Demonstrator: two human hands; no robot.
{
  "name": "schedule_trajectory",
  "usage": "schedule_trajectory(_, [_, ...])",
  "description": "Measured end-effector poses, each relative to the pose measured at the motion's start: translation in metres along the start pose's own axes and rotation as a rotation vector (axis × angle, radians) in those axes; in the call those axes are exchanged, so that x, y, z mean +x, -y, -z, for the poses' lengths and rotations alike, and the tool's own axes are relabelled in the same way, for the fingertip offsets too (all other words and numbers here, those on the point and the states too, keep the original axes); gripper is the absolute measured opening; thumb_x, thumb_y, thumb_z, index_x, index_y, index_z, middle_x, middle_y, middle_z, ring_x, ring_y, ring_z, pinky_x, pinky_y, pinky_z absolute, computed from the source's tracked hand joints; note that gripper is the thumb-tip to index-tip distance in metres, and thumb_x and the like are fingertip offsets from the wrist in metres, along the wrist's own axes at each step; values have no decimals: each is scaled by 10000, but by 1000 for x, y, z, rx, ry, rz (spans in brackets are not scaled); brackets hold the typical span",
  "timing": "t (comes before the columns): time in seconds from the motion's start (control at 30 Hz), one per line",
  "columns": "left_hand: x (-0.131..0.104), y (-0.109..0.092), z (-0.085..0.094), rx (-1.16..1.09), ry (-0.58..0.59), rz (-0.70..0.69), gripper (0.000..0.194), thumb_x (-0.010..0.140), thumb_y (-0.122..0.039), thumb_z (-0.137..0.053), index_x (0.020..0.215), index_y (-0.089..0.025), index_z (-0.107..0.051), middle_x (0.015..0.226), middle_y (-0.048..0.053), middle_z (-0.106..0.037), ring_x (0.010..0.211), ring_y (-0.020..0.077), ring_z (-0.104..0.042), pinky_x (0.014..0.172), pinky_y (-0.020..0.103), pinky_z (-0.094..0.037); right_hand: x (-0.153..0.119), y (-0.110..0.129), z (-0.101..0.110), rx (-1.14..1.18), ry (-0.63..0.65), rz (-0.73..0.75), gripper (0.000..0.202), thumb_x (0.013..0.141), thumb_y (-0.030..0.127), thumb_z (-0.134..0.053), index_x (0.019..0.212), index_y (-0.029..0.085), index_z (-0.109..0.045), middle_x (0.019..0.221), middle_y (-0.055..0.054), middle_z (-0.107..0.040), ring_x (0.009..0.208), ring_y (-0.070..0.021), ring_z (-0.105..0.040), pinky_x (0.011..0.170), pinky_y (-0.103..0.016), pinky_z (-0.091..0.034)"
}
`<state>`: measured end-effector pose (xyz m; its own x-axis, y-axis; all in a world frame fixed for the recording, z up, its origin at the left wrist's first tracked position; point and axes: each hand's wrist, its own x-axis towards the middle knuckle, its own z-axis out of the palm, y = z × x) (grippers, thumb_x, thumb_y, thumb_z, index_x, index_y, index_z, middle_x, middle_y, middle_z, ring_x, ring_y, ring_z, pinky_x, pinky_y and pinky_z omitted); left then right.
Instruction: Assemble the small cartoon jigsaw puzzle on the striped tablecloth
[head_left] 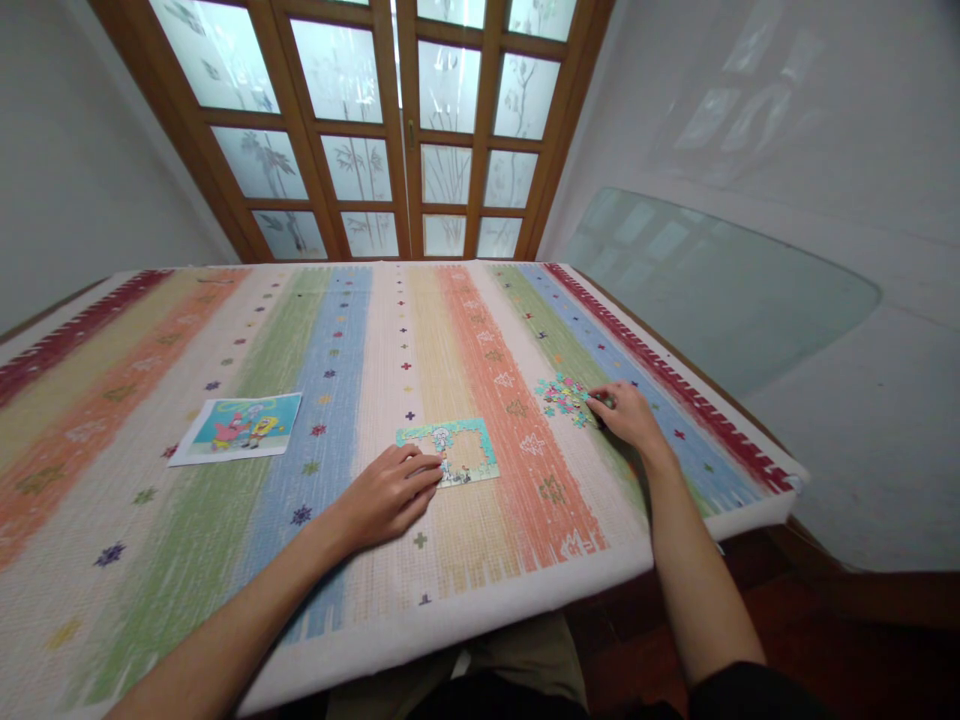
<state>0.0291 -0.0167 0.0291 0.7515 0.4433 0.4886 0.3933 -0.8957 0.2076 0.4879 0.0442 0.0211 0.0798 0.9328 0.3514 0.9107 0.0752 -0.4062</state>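
A partly filled jigsaw puzzle [469,447] lies near the table's front edge, its border pieced together and a bare tan area inside. My left hand [394,490] rests at its left side, fingertips on the puzzle, fingers slightly apart and nothing visible in them. To the right is a pile of loose colourful puzzle pieces [564,396]. My right hand [621,410] is at the pile's right edge with thumb and fingers pinched together; what they hold, if anything, is too small to name.
A printed cartoon picture [244,428] lies flat at the left. Everything sits on a striped tablecloth [442,540]. Beyond the table are wooden doors with frosted panes [360,165], and a glass panel [712,270] is by the right wall.
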Motion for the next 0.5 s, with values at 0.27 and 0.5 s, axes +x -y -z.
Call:
schedule_trajectory(0.27, [-2, 1, -2, 17, -10, -10, 235, 1032, -176, -496, 1178, -186, -680, 1196, 95, -742, 1043, 256, -634, 896, 438, -539, -4, 4, 12, 65, 62, 16, 154, 723, 305, -675, 781, 225, -792, 838, -64, -687, 738, -221, -607, 757, -365, -519])
schedule_trajectory(0.5, [-1, 1, 0, 0, 6, -4, 255, 1030, -180, -495, 1193, -201, -690, 1197, 97, -742, 1045, 253, -640, 900, 441, -539, -8, 7, 23, 189, 267, 98, 289, 699, 510, -800, 800, 240, -809, 845, -68, -701, 730, -225, -611, 724, -386, -536])
